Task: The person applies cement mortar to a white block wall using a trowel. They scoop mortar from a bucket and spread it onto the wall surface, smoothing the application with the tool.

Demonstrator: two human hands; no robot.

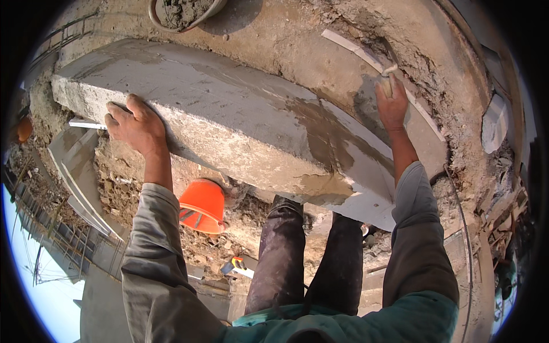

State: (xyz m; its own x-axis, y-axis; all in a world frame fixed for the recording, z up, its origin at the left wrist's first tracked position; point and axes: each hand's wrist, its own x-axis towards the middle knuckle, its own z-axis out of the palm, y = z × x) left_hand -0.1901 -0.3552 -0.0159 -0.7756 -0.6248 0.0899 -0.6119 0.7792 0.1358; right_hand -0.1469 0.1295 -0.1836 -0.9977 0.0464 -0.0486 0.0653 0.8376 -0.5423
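A long grey concrete block crosses the middle, with darker damp mortar patches toward its right end. My left hand grips its near edge at the left, fingers bent and slightly apart. Beyond the block, my right hand is closed round the handle of a trowel, whose blade is partly visible above my fingers. A long pale strip runs behind that hand along rough, crumbled mortar on the concrete surface.
A bucket of wet mortar is at the top. An orange bucket and a yellow-handled tool lie below the block, near my legs. Rubble and rebar are at the left; a cable runs down the right.
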